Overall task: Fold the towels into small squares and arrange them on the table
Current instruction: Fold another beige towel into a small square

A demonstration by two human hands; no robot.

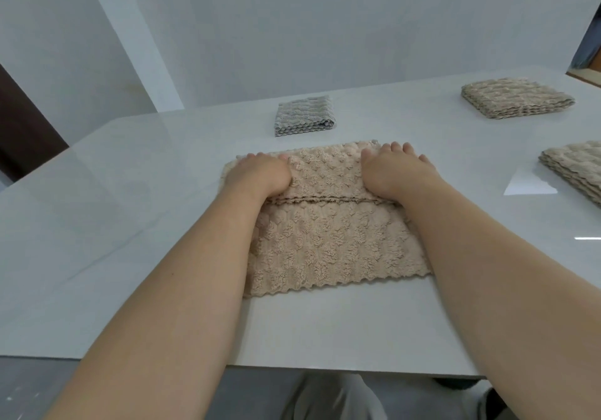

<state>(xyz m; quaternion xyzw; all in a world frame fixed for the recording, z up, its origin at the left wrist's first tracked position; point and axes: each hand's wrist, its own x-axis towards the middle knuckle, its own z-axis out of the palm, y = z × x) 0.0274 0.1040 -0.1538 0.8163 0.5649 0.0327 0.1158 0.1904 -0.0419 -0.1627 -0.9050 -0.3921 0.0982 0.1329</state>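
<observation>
A beige knobbly towel (pixel 328 240) lies on the white table (pixel 113 208) in front of me, its far part folded back towards me so an edge runs across its middle. My left hand (pixel 260 174) presses flat on the left of the folded part. My right hand (pixel 395 172) presses flat on the right of it, fingers pointing away from me. Both forearms lie over the towel's sides.
A small folded grey towel (pixel 304 115) lies beyond the hands. A folded beige towel (pixel 517 97) sits at the far right, and another folded beige stack (pixel 575 167) at the right edge. A wall stands behind the table; the table's near edge runs under my arms.
</observation>
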